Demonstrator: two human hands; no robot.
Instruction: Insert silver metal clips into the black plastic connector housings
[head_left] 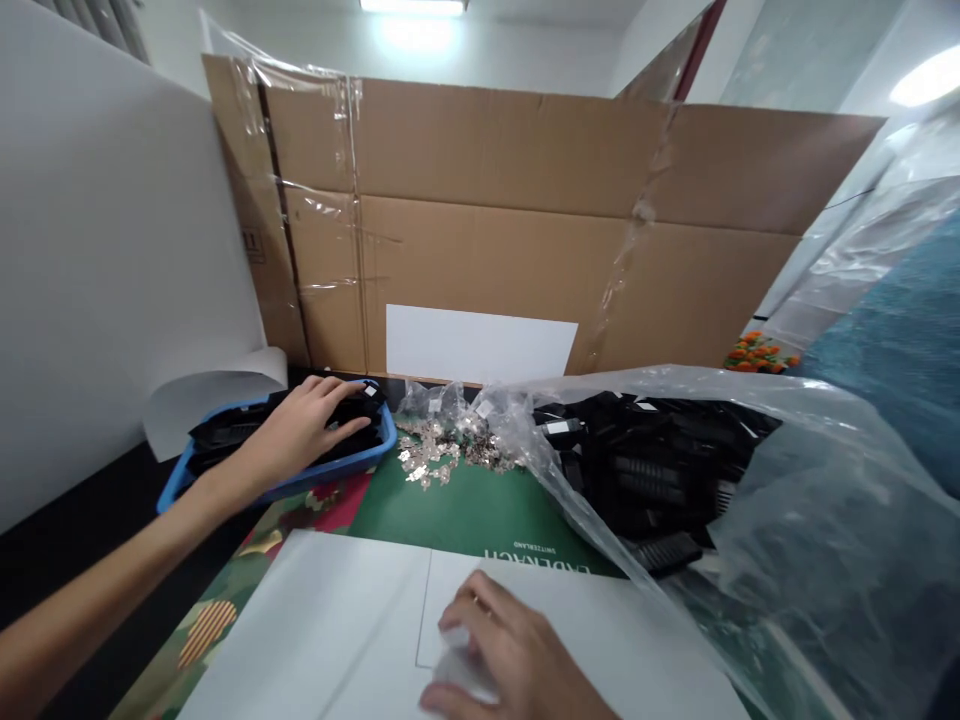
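At the left, my left hand reaches over the blue tray of black pieces. Its thumb and fingers are spread, with the fingertips at a black piece bearing a small white label. Low in the middle, my right hand is curled above the white sheet, thumb and fingers bent around something pale and partly see-through, which is too blurred to name. A thin rectangle is drawn on the sheet beside this hand.
Small silvery metal parts lie on the green board, beside crumpled clear plastic. A large clear bag of black pieces stands open at the right. Behind rises a cardboard wall with a white paper.
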